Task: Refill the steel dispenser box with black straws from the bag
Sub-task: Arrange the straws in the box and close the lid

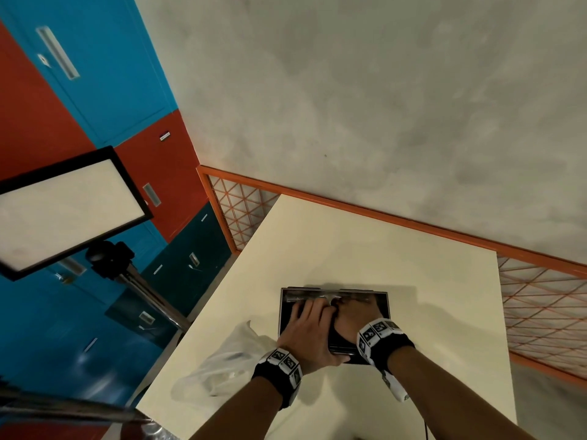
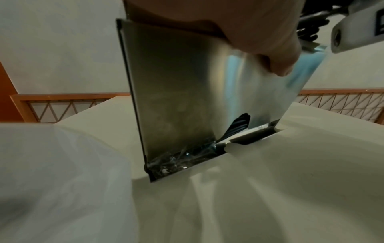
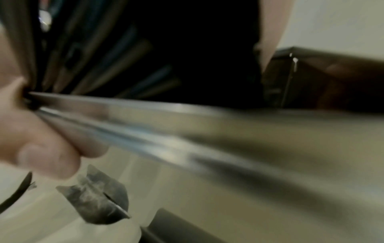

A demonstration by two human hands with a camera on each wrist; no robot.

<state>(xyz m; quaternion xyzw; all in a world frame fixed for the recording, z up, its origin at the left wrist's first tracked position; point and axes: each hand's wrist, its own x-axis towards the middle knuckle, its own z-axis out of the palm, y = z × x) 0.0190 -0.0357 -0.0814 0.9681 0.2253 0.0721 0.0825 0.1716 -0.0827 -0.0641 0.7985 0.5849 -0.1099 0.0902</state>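
The steel dispenser box (image 1: pixel 382 301) lies open-topped on the cream table (image 1: pixel 365 249), with black straws (image 1: pixel 287 312) dark inside it. My left hand (image 1: pixel 309 315) lies over the box's left half, its fingers stretched flat on the straws. Its thumb (image 2: pixel 270 46) rests against the outer steel wall (image 2: pixel 176 98). My right hand (image 1: pixel 349 311) reaches into the right half with fingers curled on the black straws (image 3: pixel 104 57), and its thumb (image 3: pixel 41 148) is outside the steel rim (image 3: pixel 187 118). Straw ends (image 2: pixel 239 126) show through the wall's bottom notch. The clear plastic bag (image 1: pixel 222 363) lies crumpled left of the box.
The table is bounded on its far and right sides by an orange mesh rail (image 1: pixel 546 312) below a grey wall. A framed light panel on a tripod (image 1: pixel 63 211) stands off the left edge, in front of blue and red cabinets.
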